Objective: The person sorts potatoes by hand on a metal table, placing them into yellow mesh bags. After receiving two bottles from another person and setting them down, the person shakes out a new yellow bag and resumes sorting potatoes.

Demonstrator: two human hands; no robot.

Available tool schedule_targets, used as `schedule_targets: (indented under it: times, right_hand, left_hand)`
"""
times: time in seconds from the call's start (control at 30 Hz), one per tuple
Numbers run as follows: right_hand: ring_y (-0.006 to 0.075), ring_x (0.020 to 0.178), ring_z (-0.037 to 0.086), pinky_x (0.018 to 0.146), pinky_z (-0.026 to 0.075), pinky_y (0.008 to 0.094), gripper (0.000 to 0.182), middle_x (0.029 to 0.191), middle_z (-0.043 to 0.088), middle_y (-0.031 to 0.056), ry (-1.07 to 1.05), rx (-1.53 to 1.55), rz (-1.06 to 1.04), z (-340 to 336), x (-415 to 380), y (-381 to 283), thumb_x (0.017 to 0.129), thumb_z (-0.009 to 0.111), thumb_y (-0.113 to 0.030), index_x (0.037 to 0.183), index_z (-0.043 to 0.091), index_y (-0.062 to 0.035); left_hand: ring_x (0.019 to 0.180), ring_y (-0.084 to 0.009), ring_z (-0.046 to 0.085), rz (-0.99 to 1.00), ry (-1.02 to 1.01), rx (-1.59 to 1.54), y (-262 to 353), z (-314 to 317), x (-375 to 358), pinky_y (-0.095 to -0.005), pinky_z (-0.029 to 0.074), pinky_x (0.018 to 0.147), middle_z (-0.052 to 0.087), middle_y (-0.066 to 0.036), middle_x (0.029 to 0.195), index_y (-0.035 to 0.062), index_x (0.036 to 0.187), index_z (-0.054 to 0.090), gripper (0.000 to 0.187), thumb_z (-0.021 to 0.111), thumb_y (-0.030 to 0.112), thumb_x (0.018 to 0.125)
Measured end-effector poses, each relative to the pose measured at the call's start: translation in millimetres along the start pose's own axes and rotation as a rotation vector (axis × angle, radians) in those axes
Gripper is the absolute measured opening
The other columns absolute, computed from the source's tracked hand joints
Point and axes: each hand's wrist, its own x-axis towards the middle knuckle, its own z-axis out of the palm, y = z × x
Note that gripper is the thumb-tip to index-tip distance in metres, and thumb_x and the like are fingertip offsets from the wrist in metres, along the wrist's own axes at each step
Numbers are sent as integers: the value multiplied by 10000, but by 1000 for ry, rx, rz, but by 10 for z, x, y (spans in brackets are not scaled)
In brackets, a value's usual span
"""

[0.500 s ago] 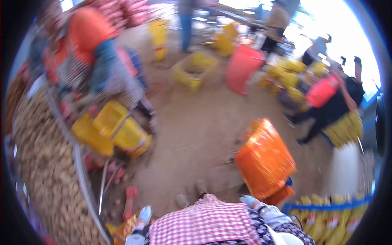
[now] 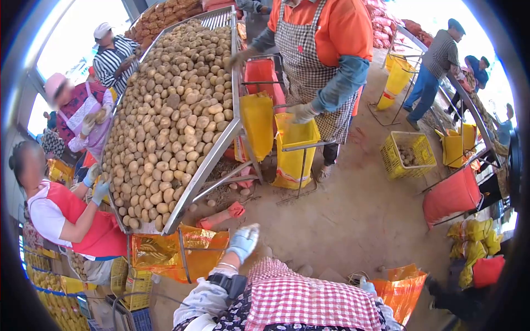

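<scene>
My left hand [image 2: 243,243], in a pale blue and white glove, reaches forward over the floor with its fingers stretched out and nothing in them. Just left of it, an orange mesh bag [image 2: 157,254] hangs open on a metal frame below the low end of a sloping table [image 2: 185,201] heaped with potatoes [image 2: 171,121]. A red glove-like piece [image 2: 221,215] lies on the floor ahead. My right hand [image 2: 366,285], also gloved, is close against a second orange bag [image 2: 402,287]; its fingers are mostly hidden.
Across the table's right side, a co-worker in a checked apron [image 2: 309,66] handles a yellow bag [image 2: 295,143] on a stand. Other workers [image 2: 72,215] line the left side. A yellow crate [image 2: 408,157] and a coral sack [image 2: 452,196] stand to the right.
My view has swung left, bringing the potato table to the centre. My left hand has come up and forward. The right orange bag now sits lower, towards the right.
</scene>
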Motion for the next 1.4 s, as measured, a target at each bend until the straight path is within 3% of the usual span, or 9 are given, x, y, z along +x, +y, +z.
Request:
schedule_targets:
  times: [0.2,0.53,0.73,0.87,0.93,1.07,1.17,1.33,1.4]
  right_hand:
    - [411,1077,574,887,486,446,365,1174,600,219,44,165,-19,-656,-44,-779,920,402,-287,1059,610,-22]
    - [346,1183,521,1009,405,405,457,1270,556,189,30,368,136,-1130,-74,-1977,881,466,-356,1217,589,-72]
    - [366,1037,600,903,455,428,515,1054,656,204,141,428,275,-1297,-264,-2279,917,438,-486,1005,684,-43]
    - [342,1021,620,913,450,417,602,1026,677,183,142,501,365,-1036,73,-1946,935,367,-544,970,706,-48]
    - [324,1071,605,939,437,411,587,1090,663,178,45,571,397,-920,293,-1780,930,375,-540,1031,691,-56]
    - [362,1236,471,1024,381,395,536,1320,514,201,-211,426,165,-1474,381,-1896,955,370,-439,1256,550,-34]
    - [359,1221,486,1020,386,400,483,1298,536,193,-77,511,214,-1614,632,-1892,943,424,-401,1232,569,-42]
    - [351,1108,569,941,447,378,496,1156,629,180,-78,67,-329,-1747,1284,-1662,903,495,-456,1143,632,-44]
    - [386,1015,606,886,463,416,544,1016,672,187,45,434,217,-1828,1301,-1755,911,451,-512,1028,675,-31]
  left_hand:
    - [1121,-376,527,123,618,403,-386,-980,374,-459,399,987,575,-196,1182,86,1219,569,411,604,243,841]
    - [1368,-397,235,61,615,643,-460,-1559,1615,-501,213,1118,289,-183,1482,118,1419,373,666,585,380,845]
    - [1369,-438,205,339,698,676,-310,-1392,1984,-545,189,1114,277,-214,1478,99,1424,343,648,559,329,858]
    - [1337,-424,290,560,527,620,27,-1203,2303,-543,235,1090,355,-180,1444,92,1371,425,568,553,294,856]
    - [1174,-376,481,656,380,403,106,-1043,2530,-485,370,1016,545,-170,1245,83,1177,603,354,561,216,852]
    - [1169,-330,516,329,19,316,168,-722,2716,-421,388,1024,577,-177,1222,64,1185,598,377,567,253,860]
    - [1206,-330,493,200,91,112,42,-494,2906,-403,370,1045,559,-182,1259,37,1248,551,415,536,257,896]
    - [1202,-262,486,-59,258,-503,135,-425,3519,-336,374,1020,536,-185,1268,-4,1322,464,425,486,183,941]
    - [1194,-247,487,-138,247,-566,277,-509,3767,-323,380,1009,534,-182,1260,9,1327,464,422,487,170,937]
